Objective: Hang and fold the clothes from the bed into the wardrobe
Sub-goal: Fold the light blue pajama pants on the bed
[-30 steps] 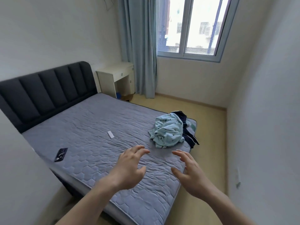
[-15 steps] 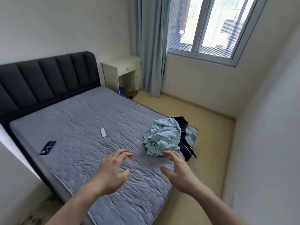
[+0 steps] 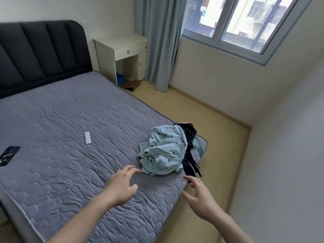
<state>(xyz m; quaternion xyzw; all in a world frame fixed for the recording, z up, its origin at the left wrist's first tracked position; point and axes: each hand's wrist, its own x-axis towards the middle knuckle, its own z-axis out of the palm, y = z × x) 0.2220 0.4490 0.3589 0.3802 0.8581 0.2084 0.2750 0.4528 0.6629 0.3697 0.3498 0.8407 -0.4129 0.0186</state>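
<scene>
A crumpled light-blue garment (image 3: 164,151) with small dark marks lies in a heap near the bed's far right corner. A dark navy garment (image 3: 188,137) lies partly under it and hangs toward the bed edge. The bed (image 3: 70,120) has a grey quilted mattress. My left hand (image 3: 121,185) hovers over the mattress just short of the blue heap, fingers spread and holding nothing. My right hand (image 3: 199,196) is out over the bed's right edge, fingers spread, also holding nothing. No wardrobe is in view.
A small white remote (image 3: 87,137) lies mid-mattress and a black phone (image 3: 7,155) near the left edge. A dark padded headboard (image 3: 40,50) stands at the back left. A white bedside desk (image 3: 126,53), a curtain (image 3: 159,41) and a window (image 3: 236,23) are behind. Bare floor (image 3: 215,155) runs along the right.
Both hands have moved forward toward the clothes heap, and the view has come closer to the bed and turned right. Neither hand holds anything.
</scene>
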